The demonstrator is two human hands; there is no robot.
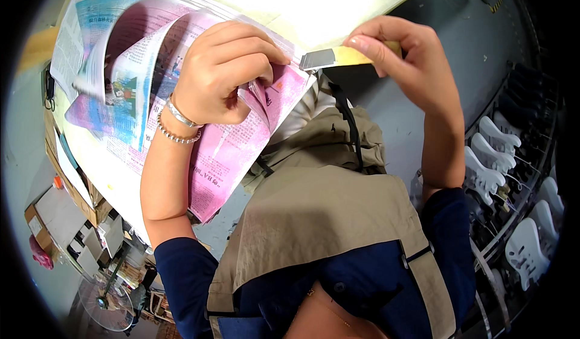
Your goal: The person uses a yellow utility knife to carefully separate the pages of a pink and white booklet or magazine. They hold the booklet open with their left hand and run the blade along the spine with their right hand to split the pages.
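A pink and blue printed newspaper (226, 158) lies in layers on the pale table, and some of its sheets curl up at the far left. My left hand (226, 67) rests over it, fingers bent around a bunched, folded part near the right edge. Off that edge, my right hand (399, 52) pinches the yellow handle of a flat scraper (320, 59) between thumb and fingers. Its short grey blade points left, close to the paper's corner; whether it touches the paper I cannot tell.
The pale table (254, 1) ends at the right, with grey floor beyond. White guitar-shaped pieces (525, 251) hang on a rack at the right. A fan (106, 303) and a cardboard box (75, 176) are at the lower left. My tan apron (326, 218) spans the front.
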